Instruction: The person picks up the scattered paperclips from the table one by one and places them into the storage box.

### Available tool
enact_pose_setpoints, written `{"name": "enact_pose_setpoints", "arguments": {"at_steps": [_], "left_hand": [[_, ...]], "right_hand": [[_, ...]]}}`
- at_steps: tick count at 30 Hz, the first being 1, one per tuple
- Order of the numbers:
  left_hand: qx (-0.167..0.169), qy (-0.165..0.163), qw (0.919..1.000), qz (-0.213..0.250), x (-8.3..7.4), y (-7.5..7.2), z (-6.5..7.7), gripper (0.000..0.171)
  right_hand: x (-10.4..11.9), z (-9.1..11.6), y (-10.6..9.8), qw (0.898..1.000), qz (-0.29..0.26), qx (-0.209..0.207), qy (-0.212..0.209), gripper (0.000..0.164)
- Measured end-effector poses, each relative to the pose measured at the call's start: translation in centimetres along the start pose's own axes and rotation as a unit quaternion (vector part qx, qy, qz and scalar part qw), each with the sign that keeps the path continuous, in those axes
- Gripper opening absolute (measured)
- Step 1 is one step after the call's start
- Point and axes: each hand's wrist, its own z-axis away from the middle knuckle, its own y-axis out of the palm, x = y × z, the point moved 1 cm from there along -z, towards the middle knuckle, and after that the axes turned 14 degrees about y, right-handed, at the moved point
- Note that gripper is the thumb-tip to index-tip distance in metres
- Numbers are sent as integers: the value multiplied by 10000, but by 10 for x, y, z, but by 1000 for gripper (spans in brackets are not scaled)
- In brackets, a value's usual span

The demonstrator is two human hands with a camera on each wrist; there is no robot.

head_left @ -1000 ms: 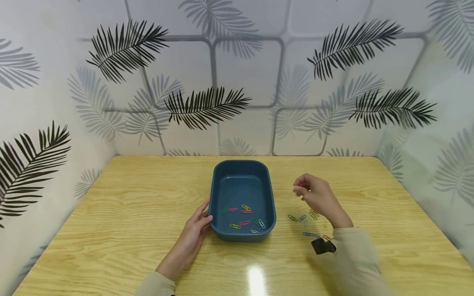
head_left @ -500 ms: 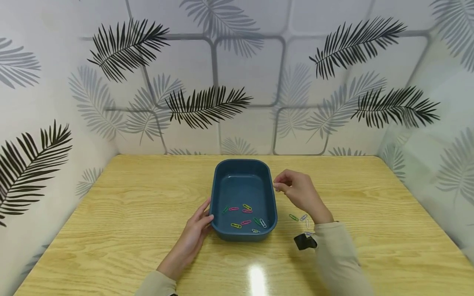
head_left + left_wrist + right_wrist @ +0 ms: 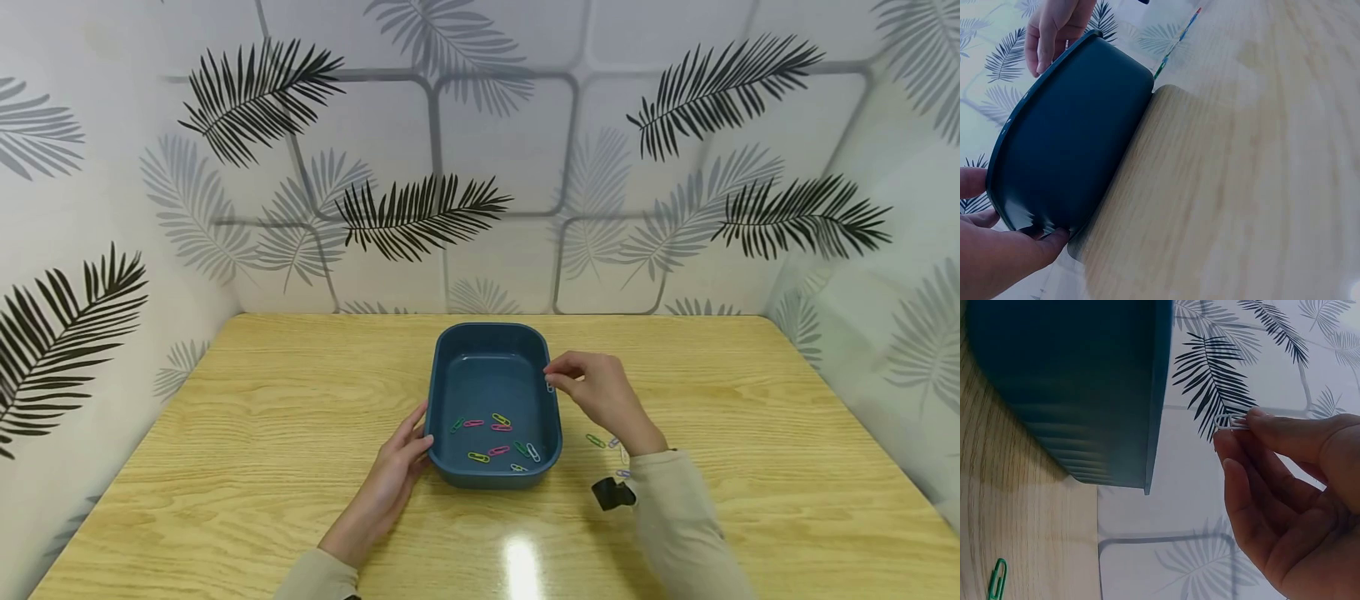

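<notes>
A dark blue tray (image 3: 491, 392) stands on the wooden table, with several coloured paper clips (image 3: 498, 427) in its near half. My left hand (image 3: 393, 458) holds the tray's left side, thumb at the rim and fingers against the outer wall; the left wrist view shows this hand (image 3: 1004, 250) at the wall too. Between thumb and fingertips my right hand (image 3: 600, 387) pinches a white paper clip (image 3: 1230, 421), at the tray's right rim in the head view. In the right wrist view the hand (image 3: 1297, 494) is apart from the tray wall (image 3: 1085, 394).
More paper clips lie on the table right of the tray, among them a green one (image 3: 596, 441) and a blue one (image 3: 622, 472); the right sleeve (image 3: 675, 508) partly covers this group. A patterned wall (image 3: 495, 250) rises behind the table.
My right hand has moved left from above the loose clips to the tray's right rim, and the white paper clip now shows below its fingertips. My left hand and the tray have stayed put.
</notes>
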Motion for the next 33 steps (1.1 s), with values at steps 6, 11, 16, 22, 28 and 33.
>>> {"name": "enact_pose_setpoints", "arguments": {"at_steps": [6, 11, 16, 22, 28, 33], "left_hand": [[8, 6, 10000, 13, 0, 0, 0, 58], [19, -6, 10000, -1, 0, 0, 0, 58], [27, -38, 10000, 21, 0, 0, 0, 59], [19, -22, 10000, 25, 1, 0, 0, 59], [10, 17, 10000, 29, 1, 0, -1, 58], [22, 24, 10000, 38, 1, 0, 0, 58]], "right_hand": [[0, 0, 2, 9999, -10, -5, -127, 8], [0, 0, 4, 9998, -81, 85, -187, 8], [2, 1, 4, 9996, -65, 79, -253, 9], [3, 2, 4, 9999, -73, 91, -119, 10], [3, 1, 4, 9999, -111, 98, 16, 13], [2, 1, 3, 9999, -87, 97, -18, 14]]}}
